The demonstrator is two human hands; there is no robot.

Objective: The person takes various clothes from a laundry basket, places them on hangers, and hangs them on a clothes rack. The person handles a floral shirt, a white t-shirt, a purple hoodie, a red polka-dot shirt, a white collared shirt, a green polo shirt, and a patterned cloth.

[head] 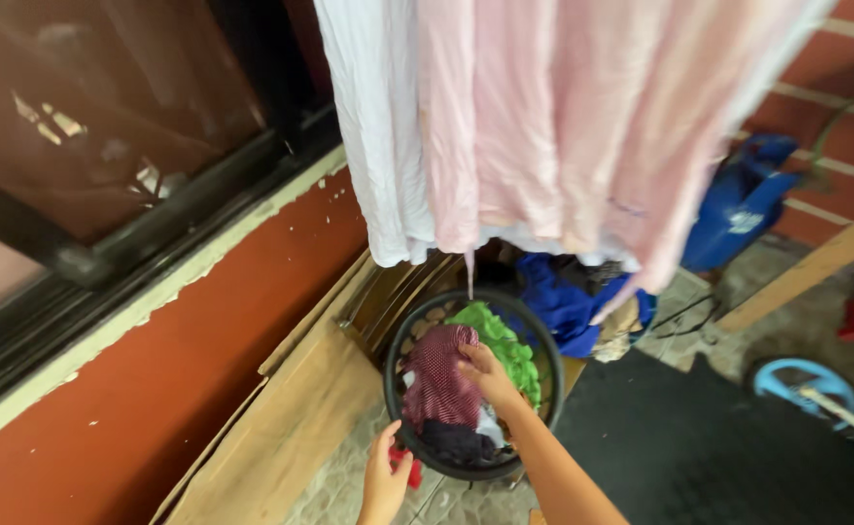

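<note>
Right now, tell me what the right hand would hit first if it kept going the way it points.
The right hand points into the black laundry basket and would likely meet the maroon patterned garment first; it seems to touch it already, though depth is unclear.

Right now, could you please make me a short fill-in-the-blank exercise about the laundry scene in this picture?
1. The right hand grips a dark red checked garment inside a round ____ basket.
2. The garment lying beside it in the basket is bright ____.
3. The left hand holds something small and ____ just outside the basket's rim.
4. Above the basket hang a white cloth and a ____ one.

Missing words: black; green; red; pink
</note>
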